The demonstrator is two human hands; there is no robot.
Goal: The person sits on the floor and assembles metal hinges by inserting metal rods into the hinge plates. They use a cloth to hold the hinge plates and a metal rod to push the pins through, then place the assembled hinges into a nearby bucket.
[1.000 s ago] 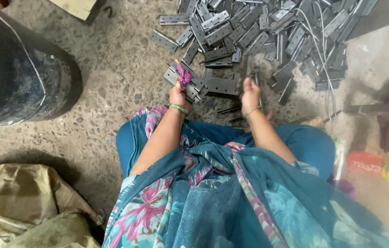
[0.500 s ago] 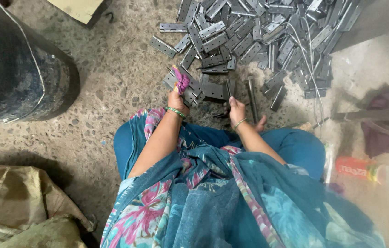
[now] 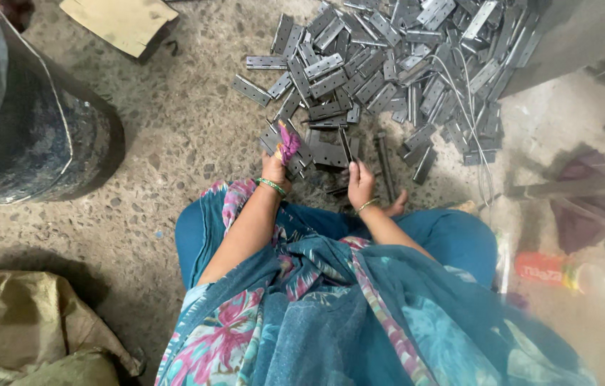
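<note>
Speckled concrete floor fills the view, with a person seated on it in blue trousers and a flowered blue wrap. Beyond the knees lies a wide heap of grey metal hinge plates, flat strips with punched holes, spreading toward the far right.

At the near edge of that heap both hands are at work, so this looks like picking and sorting plates. The left hand has its grip closed on a small purple scrap of cloth and what seems to be a plate just beneath it. The right hand rests among the nearest plates, fingers curled; whether its grip actually holds one I cannot tell. Taking another piece would call for a reach only slightly farther into the pile.

A big dark drum on the left is cut off by the frame, as is a tan sack at the near left. On the right a plastic bottle with a red label lies blurred, and a dark cloth bundle beside a grey bar is hard to make out.
</note>
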